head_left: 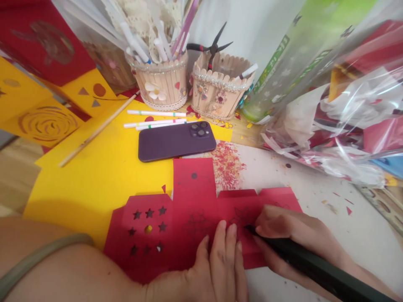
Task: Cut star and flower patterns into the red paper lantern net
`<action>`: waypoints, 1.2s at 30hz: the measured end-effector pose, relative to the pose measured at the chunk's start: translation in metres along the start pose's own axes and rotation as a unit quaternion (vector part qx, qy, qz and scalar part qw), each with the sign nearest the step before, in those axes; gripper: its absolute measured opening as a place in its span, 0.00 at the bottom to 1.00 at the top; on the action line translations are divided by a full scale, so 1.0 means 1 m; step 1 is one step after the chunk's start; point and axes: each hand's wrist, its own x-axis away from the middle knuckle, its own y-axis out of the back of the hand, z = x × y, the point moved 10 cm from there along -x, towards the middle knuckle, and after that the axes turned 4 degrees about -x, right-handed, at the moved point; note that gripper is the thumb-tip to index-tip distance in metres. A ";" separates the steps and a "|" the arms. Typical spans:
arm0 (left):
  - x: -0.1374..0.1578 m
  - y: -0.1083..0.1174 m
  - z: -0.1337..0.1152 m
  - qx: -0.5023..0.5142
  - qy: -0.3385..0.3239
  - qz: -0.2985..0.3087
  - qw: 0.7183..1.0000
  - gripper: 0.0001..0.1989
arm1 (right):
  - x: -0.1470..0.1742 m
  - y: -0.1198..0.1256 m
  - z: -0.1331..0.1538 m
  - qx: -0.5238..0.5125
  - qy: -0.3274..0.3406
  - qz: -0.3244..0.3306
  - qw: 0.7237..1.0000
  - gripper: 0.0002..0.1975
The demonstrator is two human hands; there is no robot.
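Observation:
A red card cut-out (195, 184) with flaps lies in front of me, star-shaped holes on its left panel and pencil-like drawn lines on the middle and right panels. My left hand (217, 268) rests flat on its lower middle, fingers stretched out. In my right hand (292, 230) is a thick black pen-shaped tool (302, 256), its tip against the drawn lines on the right panel. Whether that tip is a blade or a nib cannot be made out. Under the card are a yellow sheet (78, 188) and a whitish board (352, 235).
Behind the card lie a purple phone (170, 142), several white sticks (154, 113) and a wooden stick (97, 130). Two decorated stick-built pots (162, 84) stand farther back, pliers (212, 48) in one. A clear bag of scraps (352, 117) bulges at right; folded red-and-yellow card (47, 84) stands left.

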 end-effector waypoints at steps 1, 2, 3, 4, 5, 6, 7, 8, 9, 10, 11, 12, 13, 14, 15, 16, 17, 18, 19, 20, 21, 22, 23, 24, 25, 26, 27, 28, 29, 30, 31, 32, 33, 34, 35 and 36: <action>0.000 -0.001 0.000 0.005 -0.002 0.003 1.000 0.10 | 0.001 -0.001 -0.001 -0.004 0.000 0.008 1.000 0.15; 0.000 -0.001 -0.001 0.010 -0.002 0.005 1.000 0.10 | 0.001 -0.003 -0.001 -0.006 0.001 0.016 1.000 0.15; 0.001 -0.002 -0.001 0.015 -0.001 0.003 1.000 0.10 | 0.002 -0.004 -0.001 -0.008 0.004 0.021 1.000 0.15; 0.001 -0.002 -0.001 0.017 0.004 -0.006 1.000 0.10 | 0.003 -0.004 -0.001 -0.009 0.006 0.026 1.000 0.15; 0.001 -0.001 0.000 0.017 0.010 -0.019 1.000 0.10 | 0.004 -0.004 0.000 -0.011 0.010 0.027 1.000 0.15; 0.001 0.000 0.000 0.013 0.016 -0.035 0.999 0.09 | 0.005 -0.004 0.000 -0.013 0.011 0.028 0.999 0.15; 0.001 0.002 0.001 0.009 0.022 -0.052 0.998 0.09 | 0.005 -0.005 -0.001 -0.014 0.013 0.031 0.999 0.15; 0.001 0.003 0.001 0.007 0.024 -0.065 0.998 0.09 | 0.005 -0.005 0.000 -0.015 0.015 0.032 0.999 0.16; 0.001 0.004 0.001 0.007 0.025 -0.071 0.997 0.09 | 0.005 -0.005 -0.001 -0.016 0.016 0.035 0.999 0.16; 0.000 0.003 0.001 0.009 0.026 -0.067 0.997 0.09 | 0.005 -0.006 -0.001 -0.016 0.017 0.036 0.999 0.16; -0.001 0.002 0.002 0.012 0.030 -0.057 0.998 0.09 | 0.005 -0.005 -0.001 -0.017 0.017 0.036 0.999 0.16; -0.002 0.002 0.003 0.015 0.034 -0.045 0.998 0.09 | 0.005 -0.005 -0.001 -0.018 0.017 0.035 0.999 0.16; -0.003 0.001 0.004 0.017 0.038 -0.032 0.999 0.09 | 0.005 -0.005 -0.001 -0.021 0.018 0.037 0.999 0.16; -0.003 0.001 0.004 0.019 0.041 -0.021 0.999 0.09 | 0.005 -0.005 -0.001 -0.022 0.017 0.039 0.999 0.16; -0.004 0.002 0.005 0.021 0.044 -0.013 0.999 0.09 | 0.005 -0.005 -0.001 -0.022 0.017 0.040 0.999 0.16; -0.004 0.002 0.005 0.021 0.049 -0.011 0.999 0.09 | 0.005 -0.005 -0.001 -0.021 0.018 0.041 0.999 0.15; -0.004 0.003 0.005 0.022 0.054 -0.010 0.998 0.08 | 0.006 -0.005 0.000 -0.019 0.020 0.043 0.999 0.15; -0.004 0.004 0.006 0.023 0.058 -0.009 0.998 0.08 | 0.006 -0.005 0.000 -0.015 0.020 0.042 0.999 0.15; -0.004 0.004 0.006 0.024 0.061 -0.008 0.998 0.08 | 0.006 -0.005 0.000 -0.013 0.020 0.041 0.999 0.15; -0.003 0.003 0.006 0.024 0.060 -0.005 0.998 0.08 | 0.006 -0.005 0.000 -0.012 0.018 0.042 0.999 0.15; -0.003 0.003 0.005 0.025 0.056 -0.002 0.998 0.09 | 0.007 -0.006 0.000 -0.014 0.016 0.045 0.999 0.16; -0.003 0.002 0.005 0.026 0.049 0.001 0.998 0.09 | 0.006 -0.007 -0.001 -0.016 0.013 0.047 0.999 0.16; -0.003 0.002 0.004 0.027 0.044 0.003 0.999 0.09 | 0.006 -0.007 -0.001 -0.018 0.012 0.047 0.999 0.16; -0.003 0.002 0.005 0.028 0.041 0.003 0.999 0.10 | 0.006 -0.008 0.000 -0.020 0.014 0.049 0.999 0.15; -0.003 0.002 0.005 0.028 0.039 0.003 0.999 0.10 | 0.006 -0.008 0.000 -0.022 0.017 0.049 0.998 0.15; -0.003 0.003 0.005 0.028 0.039 0.002 0.999 0.10 | 0.005 -0.007 0.001 -0.024 0.020 0.048 0.998 0.15; -0.003 0.003 0.005 0.028 0.041 0.000 0.999 0.10 | 0.005 -0.007 0.001 -0.025 0.022 0.049 0.998 0.15; -0.003 0.003 0.006 0.028 0.046 -0.002 0.999 0.10 | 0.005 -0.007 0.001 -0.026 0.022 0.048 0.998 0.15; -0.003 0.003 0.007 0.028 0.051 -0.003 0.998 0.10 | 0.005 -0.006 0.001 -0.027 0.023 0.051 0.998 0.15; -0.003 0.003 0.007 0.028 0.055 -0.004 0.998 0.10 | 0.005 -0.006 0.001 -0.028 0.022 0.053 0.998 0.15; -0.003 0.003 0.007 0.028 0.058 -0.005 0.998 0.10 | 0.005 -0.006 0.001 -0.028 0.022 0.055 0.998 0.15; -0.003 0.003 0.007 0.028 0.061 -0.006 0.998 0.10 | 0.005 -0.006 0.001 -0.029 0.022 0.056 0.998 0.15; -0.004 0.003 0.007 0.028 0.062 -0.006 0.998 0.09 | 0.005 -0.006 0.001 -0.029 0.020 0.055 0.998 0.15; -0.004 0.003 0.007 0.028 0.063 -0.007 0.998 0.09 | 0.005 -0.006 0.001 -0.031 0.015 0.051 0.998 0.15; -0.004 0.003 0.007 0.029 0.062 -0.008 0.998 0.09 | 0.005 -0.005 0.000 -0.034 0.008 0.044 0.998 0.14; -0.004 0.004 0.007 0.031 0.061 -0.008 0.998 0.09 | 0.005 -0.004 0.000 -0.039 0.000 0.035 0.999 0.14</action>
